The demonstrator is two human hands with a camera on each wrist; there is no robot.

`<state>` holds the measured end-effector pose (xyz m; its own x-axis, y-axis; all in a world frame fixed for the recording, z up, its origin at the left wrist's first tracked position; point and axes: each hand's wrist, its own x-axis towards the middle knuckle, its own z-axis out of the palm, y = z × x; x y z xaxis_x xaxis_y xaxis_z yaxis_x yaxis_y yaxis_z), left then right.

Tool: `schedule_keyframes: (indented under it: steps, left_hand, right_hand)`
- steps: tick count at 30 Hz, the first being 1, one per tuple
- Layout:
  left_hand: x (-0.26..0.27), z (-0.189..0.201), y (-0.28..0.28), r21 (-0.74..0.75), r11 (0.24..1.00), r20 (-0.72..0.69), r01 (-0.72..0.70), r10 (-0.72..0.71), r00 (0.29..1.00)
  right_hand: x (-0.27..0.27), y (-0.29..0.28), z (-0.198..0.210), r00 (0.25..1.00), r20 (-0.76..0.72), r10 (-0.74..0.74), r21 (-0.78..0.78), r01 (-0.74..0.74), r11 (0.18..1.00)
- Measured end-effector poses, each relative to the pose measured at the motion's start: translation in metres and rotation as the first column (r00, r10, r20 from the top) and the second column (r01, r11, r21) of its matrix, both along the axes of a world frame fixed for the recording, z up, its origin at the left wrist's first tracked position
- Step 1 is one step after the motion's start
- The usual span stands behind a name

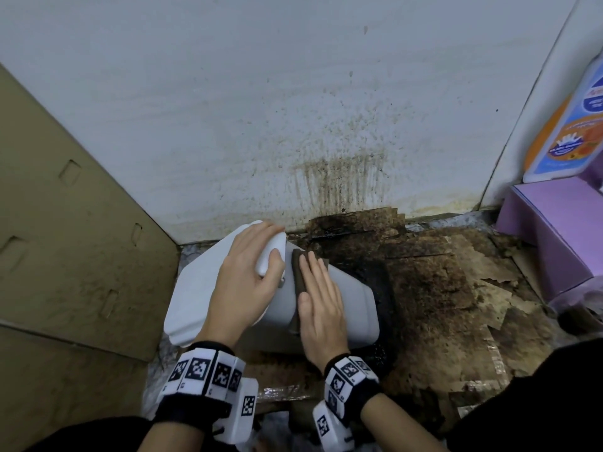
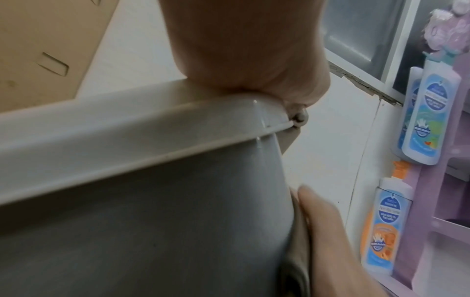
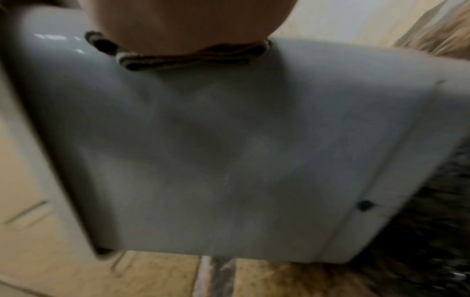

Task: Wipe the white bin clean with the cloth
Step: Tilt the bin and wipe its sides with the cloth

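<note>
The white bin (image 1: 354, 308) lies tipped on its side on the floor, its lid (image 1: 192, 288) to the left. My left hand (image 1: 248, 275) grips the bin's rim at the lid corner, fingers curled over the edge. My right hand (image 1: 321, 301) lies flat with straight fingers on a dark brown cloth (image 1: 298, 270), pressing it against the bin's upturned side. The left wrist view shows the rim (image 2: 142, 130) under my palm. In the blurred right wrist view the folded cloth (image 3: 183, 58) sits under my palm on the bin's side (image 3: 229, 150).
Stained, torn cardboard (image 1: 440, 288) covers the floor to the right. A dirty white wall (image 1: 293, 125) stands behind. Brown cardboard boxes (image 1: 65, 239) are at the left. A purple rack (image 1: 551, 230) with soap bottles (image 1: 567, 125) stands at the right.
</note>
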<state>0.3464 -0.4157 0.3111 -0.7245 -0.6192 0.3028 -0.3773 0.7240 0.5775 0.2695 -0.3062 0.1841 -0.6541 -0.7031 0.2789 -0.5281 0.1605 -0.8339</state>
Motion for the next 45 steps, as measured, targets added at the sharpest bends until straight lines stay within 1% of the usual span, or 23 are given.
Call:
schedule_keyframes:
  steps: [2,6,9,12,16,18,20,24,27,29,31,34,36,40,43,45]
  left_hand:
    - [0.001,0.001,-0.001,0.011,1.000,-0.008,0.002,-0.002,1.000]
    - [0.003,0.002,0.000,0.015,1.000,-0.024,0.010,-0.009,1.000]
    - [0.002,0.003,0.001,0.019,1.000,-0.025,0.013,-0.013,1.000]
    - [0.001,0.002,0.002,0.013,1.000,-0.015,0.003,-0.003,1.000]
    - [0.005,0.004,0.000,0.008,1.000,-0.022,-0.008,0.008,1.000]
    - [0.006,0.004,0.000,0.004,1.000,-0.024,-0.005,0.005,1.000]
    - [0.005,0.004,0.000,-0.004,1.000,-0.034,-0.007,0.007,0.999]
    - [0.002,0.001,-0.001,-0.008,1.000,-0.039,-0.007,0.007,0.999]
    - [0.002,0.000,0.000,-0.014,1.000,-0.039,-0.004,0.004,0.999]
    - [0.002,0.000,0.000,-0.012,1.000,-0.035,-0.004,0.004,0.999]
    - [0.003,0.000,-0.001,-0.015,1.000,-0.031,-0.005,0.005,1.000]
    - [0.003,-0.001,-0.001,-0.032,0.999,-0.024,0.000,0.000,1.000]
    - [0.003,-0.002,0.000,-0.037,0.999,-0.019,0.000,0.000,1.000]
    - [0.003,-0.003,0.000,-0.029,1.000,-0.030,-0.002,0.001,1.000]
    - [0.002,-0.003,0.000,-0.030,1.000,-0.033,-0.005,0.004,0.999]
    - [0.000,-0.003,0.001,-0.030,1.000,-0.038,-0.004,0.003,0.999]
  right_hand:
    - [-0.010,0.008,-0.020,1.000,0.009,-0.011,0.025,0.011,1.000]
    - [-0.029,0.032,-0.065,0.982,0.158,-0.102,0.080,0.090,0.993]
    - [-0.040,0.042,-0.086,0.937,0.275,-0.215,0.133,0.184,0.974]
    - [-0.041,0.039,-0.091,0.887,0.368,-0.279,0.165,0.233,0.958]
    - [-0.035,0.029,-0.076,0.893,0.330,-0.308,0.180,0.260,0.949]
    - [-0.026,0.022,-0.059,0.896,0.336,-0.291,0.177,0.244,0.954]
    - [-0.013,0.012,-0.038,0.913,0.307,-0.268,0.158,0.229,0.961]
    - [0.006,-0.006,0.005,0.962,0.243,-0.124,0.071,0.110,0.991]
    - [0.013,-0.012,0.024,0.982,0.187,-0.007,0.027,0.002,1.000]
    - [0.015,-0.012,0.030,0.987,0.152,0.046,0.018,-0.050,0.999]
    - [0.016,-0.013,0.033,0.991,0.115,0.069,0.026,-0.072,0.997]
    - [0.017,-0.013,0.034,0.998,0.037,0.046,0.084,-0.049,0.995]
    - [0.017,-0.013,0.033,0.999,0.014,0.031,0.088,-0.032,0.996]
    - [0.013,-0.015,0.028,0.996,0.080,0.049,0.012,-0.050,0.999]
    - [0.011,-0.017,0.026,0.991,0.126,0.031,-0.039,-0.026,0.999]
    - [0.009,-0.016,0.026,0.983,0.184,0.020,-0.075,-0.007,0.997]
